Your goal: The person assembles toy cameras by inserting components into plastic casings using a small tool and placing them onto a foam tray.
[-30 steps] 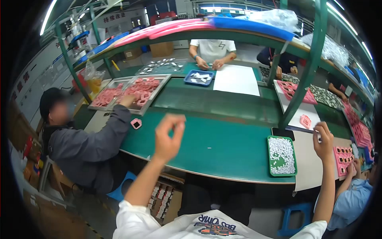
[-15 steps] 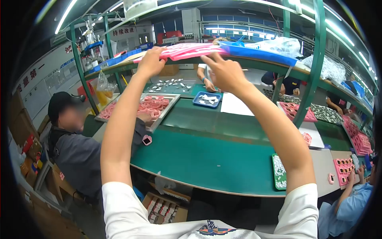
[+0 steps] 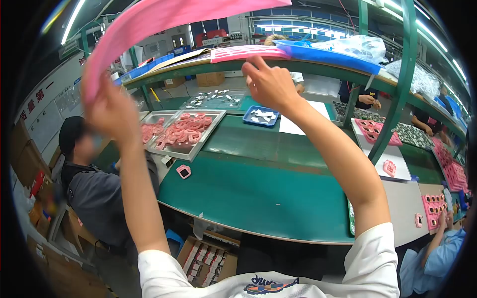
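Note:
My left hand [image 3: 112, 111], blurred by motion, is closed on one end of a pink tray [image 3: 164, 17]. This tray is raised high across the top left of the head view, and its upper part runs out of frame. My right hand [image 3: 271, 82] is in front of the shelf edge with its fingers loosely bent and apart, holding nothing. Just above it on the green-framed shelf [image 3: 198, 69] lies another pink tray with slots [image 3: 248, 51], beside a blue tray [image 3: 330, 55].
Below are a green tabletop [image 3: 258, 198], a pink watch [image 3: 184, 171], a metal tray of pink watch straps [image 3: 218, 119] and a blue tray of white pieces [image 3: 261, 116]. A co-worker in grey [image 3: 99, 198] sits left; another in blue [image 3: 432, 263] works right. A green post [image 3: 395, 99] stands right.
My left hand has lifted a pink tray off the shelf and swung it left and up. The right hand has let go and stays near the shelf edge. The view has shifted slightly.

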Demonstrator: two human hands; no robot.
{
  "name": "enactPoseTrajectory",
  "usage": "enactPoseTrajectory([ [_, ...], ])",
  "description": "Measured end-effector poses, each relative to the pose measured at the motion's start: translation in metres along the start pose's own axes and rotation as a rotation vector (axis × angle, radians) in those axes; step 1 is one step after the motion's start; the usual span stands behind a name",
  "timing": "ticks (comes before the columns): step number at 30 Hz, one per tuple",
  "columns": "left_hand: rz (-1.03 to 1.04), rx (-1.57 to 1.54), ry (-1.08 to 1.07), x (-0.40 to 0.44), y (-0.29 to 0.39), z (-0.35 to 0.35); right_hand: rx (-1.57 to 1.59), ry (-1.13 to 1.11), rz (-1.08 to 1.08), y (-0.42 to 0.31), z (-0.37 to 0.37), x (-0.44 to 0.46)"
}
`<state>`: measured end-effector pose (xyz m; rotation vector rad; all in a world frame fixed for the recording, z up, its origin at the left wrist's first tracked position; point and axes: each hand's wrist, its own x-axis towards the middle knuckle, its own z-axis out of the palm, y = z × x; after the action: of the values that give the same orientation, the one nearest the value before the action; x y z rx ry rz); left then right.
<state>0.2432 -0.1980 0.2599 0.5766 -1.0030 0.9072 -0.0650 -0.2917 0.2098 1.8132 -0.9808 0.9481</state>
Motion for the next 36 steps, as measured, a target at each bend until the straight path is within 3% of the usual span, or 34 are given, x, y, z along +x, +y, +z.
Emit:
enactPoseTrajectory([
  [3,-0.042,0.033,0.078,-0.037,0.009,-0.085,0.084,0.047,-0.066,-0.011,-0.025,-0.047],
  [6,0.175,-0.116,-0.192,-0.094,0.034,-0.143,0.032,-0.004,-0.068,0.008,-0.068,-0.102],
  [7,0.079,-0.216,-0.371,-0.122,0.034,-0.169,0.037,-0.06,-0.045,0.011,-0.081,-0.123],
  [9,0.297,-0.194,-0.512,-0.152,0.065,-0.199,0.076,-0.149,-0.016,0.012,-0.103,-0.159],
  [12,0.177,-0.423,-0.737,-0.197,0.104,-0.238,0.095,-0.112,0.045,0.038,-0.138,-0.223],
  [14,0.098,-0.493,-0.942,-0.225,0.118,-0.26,0.306,-0.144,0.271,0.052,-0.18,-0.259],
  [15,0.088,-0.572,-1.022,-0.237,0.124,-0.261,0.368,-0.18,0.378,0.057,-0.204,-0.274],
  [17,0.069,-0.652,-1.105,-0.252,0.136,-0.257,0.195,-0.328,0.502,0.064,-0.243,-0.293],
  [19,0.011,-0.814,-1.368,-0.26,0.139,-0.248,0.151,-0.382,0.602,0.078,-0.268,-0.332],
  [21,-0.021,-0.79,-1.568,-0.281,0.123,-0.235,0.16,-0.333,0.701,0.081,-0.286,-0.367],
  [24,-0.044,-0.757,-1.693,-0.3,0.107,-0.203,0.108,-0.433,0.859,0.074,-0.31,-0.4],
  [30,0.021,-0.609,-1.898,-0.317,0.091,-0.157,0.039,-0.621,0.953,0.068,-0.294,-0.45],
  [34,0.028,-0.55,-1.983,-0.331,0.083,-0.146,0.022,-0.842,0.871,0.078,-0.267,-0.463],
  [36,0.016,-0.532,-1.985,-0.332,0.085,-0.14,0.055,-0.847,0.852,0.08,-0.258,-0.469],
])
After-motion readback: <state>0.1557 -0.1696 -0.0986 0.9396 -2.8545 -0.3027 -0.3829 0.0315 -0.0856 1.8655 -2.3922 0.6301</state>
